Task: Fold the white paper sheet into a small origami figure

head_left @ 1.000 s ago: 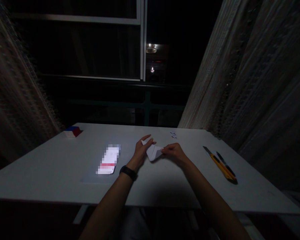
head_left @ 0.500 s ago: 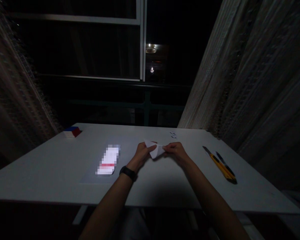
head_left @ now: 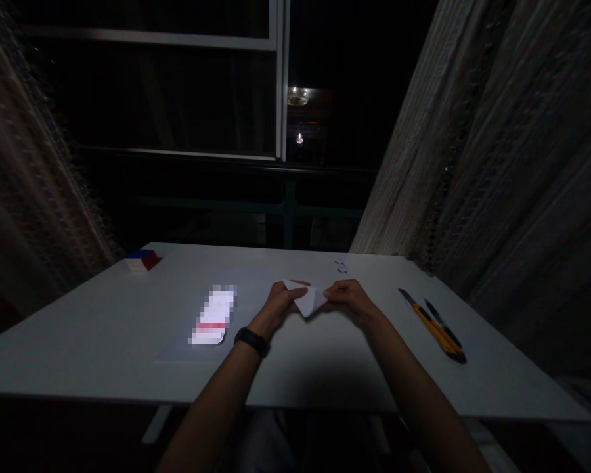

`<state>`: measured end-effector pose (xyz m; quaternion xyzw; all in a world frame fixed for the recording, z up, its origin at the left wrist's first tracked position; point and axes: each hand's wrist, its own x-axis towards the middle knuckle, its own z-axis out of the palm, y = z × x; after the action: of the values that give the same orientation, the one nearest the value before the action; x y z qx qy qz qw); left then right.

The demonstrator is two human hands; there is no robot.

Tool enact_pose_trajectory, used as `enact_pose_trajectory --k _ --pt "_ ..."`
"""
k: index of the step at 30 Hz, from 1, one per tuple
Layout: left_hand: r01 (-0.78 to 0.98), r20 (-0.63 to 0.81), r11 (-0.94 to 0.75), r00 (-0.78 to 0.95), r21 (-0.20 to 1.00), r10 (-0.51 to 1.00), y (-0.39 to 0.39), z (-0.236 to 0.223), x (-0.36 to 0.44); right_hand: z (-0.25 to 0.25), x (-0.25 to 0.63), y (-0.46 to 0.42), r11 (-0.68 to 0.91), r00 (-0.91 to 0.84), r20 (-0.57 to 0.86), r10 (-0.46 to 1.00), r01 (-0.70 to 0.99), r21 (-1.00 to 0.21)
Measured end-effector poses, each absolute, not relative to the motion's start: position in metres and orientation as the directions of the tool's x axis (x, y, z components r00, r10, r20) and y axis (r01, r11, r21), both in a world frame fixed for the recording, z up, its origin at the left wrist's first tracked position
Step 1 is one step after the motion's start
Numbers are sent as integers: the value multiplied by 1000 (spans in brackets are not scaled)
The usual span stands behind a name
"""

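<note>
A small folded piece of white paper (head_left: 306,303) is held between my two hands above the white table (head_left: 295,378). My left hand (head_left: 280,301), with a dark band on its wrist, pinches the paper's left side, thumb on top. The right corner sits in the fingertips of my right hand (head_left: 349,297), which are closed on it. One point of the paper faces down toward me. The fingers beneath the paper are partly hidden, and the light is dim.
A lit phone (head_left: 214,316) lies on a pale sheet (head_left: 172,353) at the left. A red, white and blue puzzle cube (head_left: 142,260) sits far left. A yellow utility knife (head_left: 432,327) and a dark pen (head_left: 443,323) lie at the right. Small dark-marked pieces (head_left: 341,267) are near the back edge.
My right hand has shifted slightly right, and the paper between the hands looks wider and flatter, its lower point a little nearer to me. Both hands keep their grip.
</note>
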<state>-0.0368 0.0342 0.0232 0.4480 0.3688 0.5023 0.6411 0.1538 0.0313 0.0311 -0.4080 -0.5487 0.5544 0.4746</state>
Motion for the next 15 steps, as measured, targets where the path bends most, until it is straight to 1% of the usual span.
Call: enact_pose_trajectory --k 4,6,11,15 --pt "-283 25 42 228 958 973 33 24 -35 26 150 36 39 -96 49 994 -107 -994" --pt "-264 44 18 230 964 972 32 24 -35 23 148 38 64 -66 70 995 -91 -994" --pt "-256 93 -50 161 965 983 33 24 -35 25 145 37 189 -11 189 982 64 -980" --pt "-231 212 -196 49 953 976 36 28 -38 27 144 35 255 -17 256 967 177 -951"
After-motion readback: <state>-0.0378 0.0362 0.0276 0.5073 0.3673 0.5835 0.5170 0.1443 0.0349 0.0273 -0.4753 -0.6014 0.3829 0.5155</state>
